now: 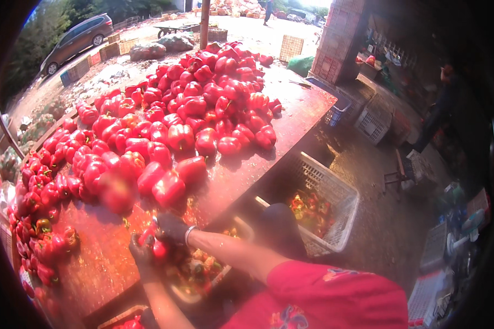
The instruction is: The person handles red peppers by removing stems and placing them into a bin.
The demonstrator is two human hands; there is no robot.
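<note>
A red bell pepper (pixel 159 249) is between my two dark-gloved hands at the near edge of the table. My left hand (pixel 141 253) is closed round its left side. From the right, my right hand (pixel 172 228), with a bracelet at the wrist, is closed against the top of the pepper. A small pale glint shows by its fingers, but what they grip is hidden. A large heap of red bell peppers (pixel 195 104) covers much of the reddish table (pixel 101 263) beyond. Below my hands sits a pale container (pixel 189 296) holding pepper scraps.
A white plastic crate (pixel 340 219) with pepper pieces stands right of the table. At the lower left is a crate of red peppers (pixel 129 323). Stacked crates (pixel 335 44) rise at the far right. Another person (pixel 442 104) stands in the shade. A car (pixel 77 41) is parked far left.
</note>
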